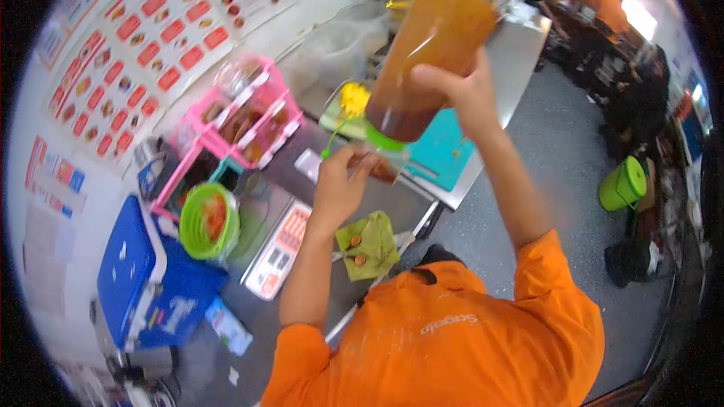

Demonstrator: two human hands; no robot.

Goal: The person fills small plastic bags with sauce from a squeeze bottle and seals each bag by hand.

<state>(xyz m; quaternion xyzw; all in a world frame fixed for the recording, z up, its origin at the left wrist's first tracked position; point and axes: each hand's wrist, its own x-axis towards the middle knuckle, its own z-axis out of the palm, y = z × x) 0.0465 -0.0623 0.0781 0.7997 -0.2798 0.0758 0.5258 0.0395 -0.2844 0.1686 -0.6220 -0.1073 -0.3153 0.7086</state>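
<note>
My right hand [460, 94] is wrapped round a large clear squeeze bottle [437, 38] of brown sauce, tipped with its light-green top [385, 138] facing down. Just below that top, my left hand [341, 185] pinches what looks like a small clear plastic bag [386, 170] with brown in it; its outline is blurred. A small green cap [326, 153] hangs on a strap from the bottle beside my left fingers. On the counter near my left forearm lies a green cloth or leaf-like piece [371, 245] with two round brown spots.
A pink basket [290, 109] of packets, a green basket [192, 215] with orange-red food, a flat scale-like device [275, 256] and a blue cooler box [124, 271] stand left. A turquoise cutting board [445, 154] lies beyond the bottle. People [611, 11] and a green bin [624, 185] are at right.
</note>
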